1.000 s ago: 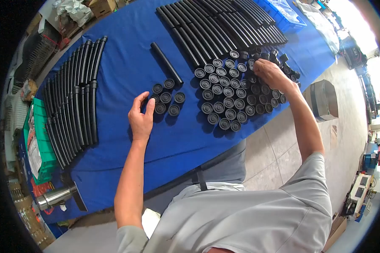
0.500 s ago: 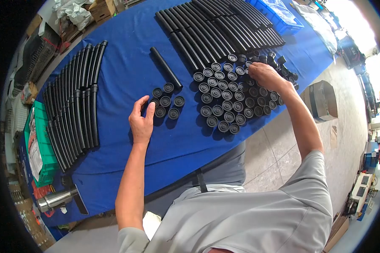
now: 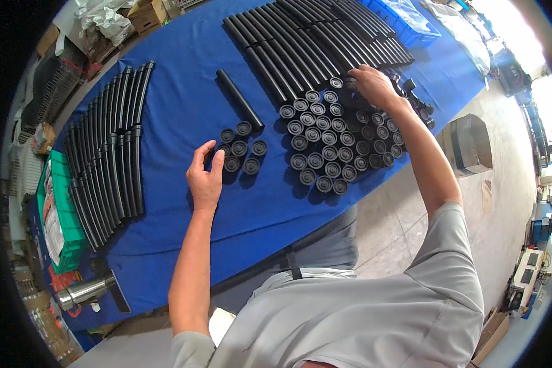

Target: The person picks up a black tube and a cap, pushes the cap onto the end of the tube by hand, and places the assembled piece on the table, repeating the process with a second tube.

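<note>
My left hand (image 3: 205, 178) rests on the blue cloth with thumb and fingers apart, beside a small group of round black caps (image 3: 240, 148). Its thumb is close to the nearest cap, and nothing shows in its grasp. Over the far side of a larger cluster of black caps (image 3: 329, 153), my right hand (image 3: 376, 87) reaches with bent fingers closed at a black cap (image 3: 350, 83). The fingertips partly cover that cap. Above the small group lies a single black tube (image 3: 240, 99).
Rows of black tubes (image 3: 288, 46) lie at the back, near a blue crate (image 3: 411, 27). More black tubes with fitted ends (image 3: 107, 153) fan out at left, beside a green crate (image 3: 70, 227). A steel cylinder (image 3: 86, 291) stands at the front left edge.
My right hand has moved up and slightly left, from the middle of the cap cluster to its far edge near the tubes. My left hand has stayed in place.
</note>
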Demonstrator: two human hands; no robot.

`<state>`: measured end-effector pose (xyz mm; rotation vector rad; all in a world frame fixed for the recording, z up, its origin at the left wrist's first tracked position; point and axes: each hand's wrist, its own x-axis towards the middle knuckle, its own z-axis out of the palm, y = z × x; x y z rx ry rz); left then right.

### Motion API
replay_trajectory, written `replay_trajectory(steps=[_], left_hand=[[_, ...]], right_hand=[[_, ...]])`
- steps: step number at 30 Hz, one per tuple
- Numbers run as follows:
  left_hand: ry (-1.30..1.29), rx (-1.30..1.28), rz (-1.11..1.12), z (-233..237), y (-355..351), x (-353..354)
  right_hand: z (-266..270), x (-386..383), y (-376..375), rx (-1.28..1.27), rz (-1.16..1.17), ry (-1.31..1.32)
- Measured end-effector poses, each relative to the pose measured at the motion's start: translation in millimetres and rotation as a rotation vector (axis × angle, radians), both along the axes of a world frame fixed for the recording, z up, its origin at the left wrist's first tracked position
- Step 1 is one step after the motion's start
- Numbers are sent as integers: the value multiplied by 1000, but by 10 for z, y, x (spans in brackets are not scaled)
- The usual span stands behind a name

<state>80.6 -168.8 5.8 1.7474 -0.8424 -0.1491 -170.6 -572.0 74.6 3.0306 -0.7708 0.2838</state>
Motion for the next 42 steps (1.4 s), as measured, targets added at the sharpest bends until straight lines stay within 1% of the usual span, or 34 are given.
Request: replay_trajectory(steps=[2,5,7,9,10,13,14,15,17,19,22,24,27,30,31,38,41,42], left_hand=[[-12,-5,0,-5,-4,3],[-5,-26,-7,-100,-6,36],[-3,-24,-6,-90,-16,44],[11,-5,-10,-76,6,29],[23,-2,-14,-54,8,17],[26,-12,-11,-54,-15,22],[16,0,-9,-48,-5,20],[4,9,-6,-40,-3,24],[16,-1,-7,-91,4,59],[20,-12,-7,-89,-3,48],[62,-48,-18,-54,-11,17],[68,-50,-31,-34,-3,8],[34,-30,-24,-54,3,21],[27,-31,-27,-62,2,22],[26,-29,-27,-61,2,22],[17,-25,-21,-54,-4,20],[-4,-10,-18,-55,0,28],[-11,-3,-16,-47,-1,26]], right_hand=[[-33,61,-29,6,6,84],[70,97,10,24,-19,133],[29,83,-64,35,45,87],[5,81,-70,42,9,114],[19,57,9,29,70,-6],[-62,36,38,31,92,33],[-75,22,38,35,124,5],[-9,25,68,41,128,19],[169,-49,108,28,47,-36],[419,-222,217,86,-22,-127],[490,-563,239,73,-10,-40],[419,-742,247,126,1,18],[243,-891,305,76,32,61],[106,-888,368,41,-27,75],[88,-881,382,20,-43,88],[80,-858,310,10,47,129],[122,-811,313,85,-67,199],[103,-806,291,102,-46,153]])
